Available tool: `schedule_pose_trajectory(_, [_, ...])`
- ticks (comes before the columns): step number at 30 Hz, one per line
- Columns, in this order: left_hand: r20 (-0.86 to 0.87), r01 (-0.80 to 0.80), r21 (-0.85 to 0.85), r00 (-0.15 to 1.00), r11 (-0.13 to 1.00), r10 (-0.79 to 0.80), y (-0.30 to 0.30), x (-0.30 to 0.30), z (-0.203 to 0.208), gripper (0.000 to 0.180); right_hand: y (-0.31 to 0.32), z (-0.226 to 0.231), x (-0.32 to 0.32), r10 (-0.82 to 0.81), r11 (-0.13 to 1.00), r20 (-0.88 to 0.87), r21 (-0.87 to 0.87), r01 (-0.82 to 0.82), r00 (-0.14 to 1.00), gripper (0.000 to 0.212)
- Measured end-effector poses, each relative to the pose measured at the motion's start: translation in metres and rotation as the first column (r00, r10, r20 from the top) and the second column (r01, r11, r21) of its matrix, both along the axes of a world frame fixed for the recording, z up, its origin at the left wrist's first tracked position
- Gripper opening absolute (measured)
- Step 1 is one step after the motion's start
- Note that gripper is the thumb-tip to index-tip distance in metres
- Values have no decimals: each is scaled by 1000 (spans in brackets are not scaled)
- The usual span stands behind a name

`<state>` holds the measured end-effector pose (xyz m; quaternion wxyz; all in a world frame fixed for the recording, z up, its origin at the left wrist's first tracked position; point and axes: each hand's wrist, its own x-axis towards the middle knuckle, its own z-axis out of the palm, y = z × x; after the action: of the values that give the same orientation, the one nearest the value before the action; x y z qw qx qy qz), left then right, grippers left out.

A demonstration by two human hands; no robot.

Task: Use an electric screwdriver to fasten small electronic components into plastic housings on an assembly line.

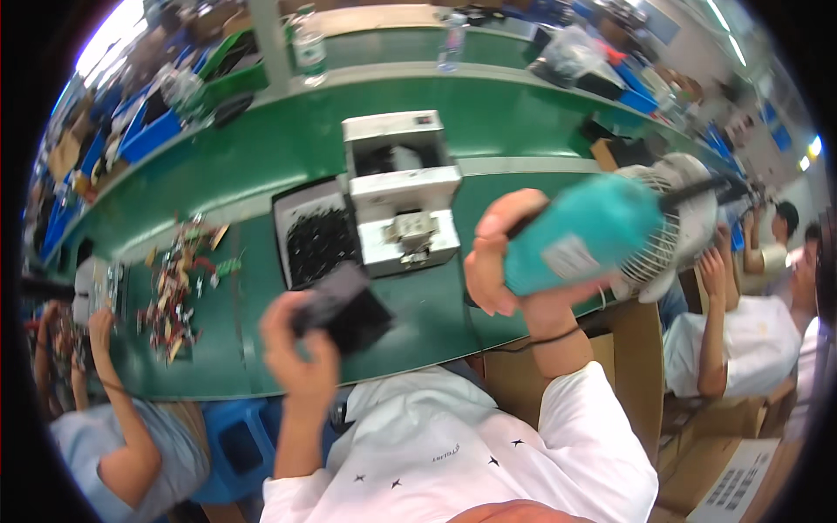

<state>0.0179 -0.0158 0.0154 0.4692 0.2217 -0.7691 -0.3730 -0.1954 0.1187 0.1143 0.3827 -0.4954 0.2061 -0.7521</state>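
Observation:
My left hand is closed round a dark boxy plastic part, blurred by motion and held above the near edge of the green table. On the right, my right hand grips a teal corded power tool with a pale label on its side; its exact kind is hard to make out. Between the two hands, farther back, stands a white machine with an open top bin and a metal mechanism in front. Beside it on the left is a tray of small black pieces.
A white fan stands at the right. Loose wires and small boards lie at the left near a co-worker's hand. Two bottles stand on the back ledge. A cardboard box is by my right arm; other people sit farther right.

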Motion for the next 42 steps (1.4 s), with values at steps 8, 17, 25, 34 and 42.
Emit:
schedule_pose_trajectory(8, [179,-127,-164,971,978,156,-172,-51,64,28,14,-34,-62,171,981,-121,118,-157,978,88])
schedule_pose_trajectory(17, [112,19,-212,994,977,5,-199,-92,69,32,-30,-68,-250,-486,743,-111,470,477,867,56])
schedule_pose_trajectory(25, [170,398,-208,914,894,-368,-39,8,41,23,1,-138,-425,-173,-654,-932,-132,745,-318,29])
schedule_pose_trajectory(34, [137,489,11,863,872,-486,-23,2,31,17,-59,-96,-357,-817,-174,-532,-137,975,-220,34])
schedule_pose_trajectory(42, [-418,787,223,611,576,-673,-33,-137,103,43,-47,7,-158,226,963,217,97,-251,950,33])
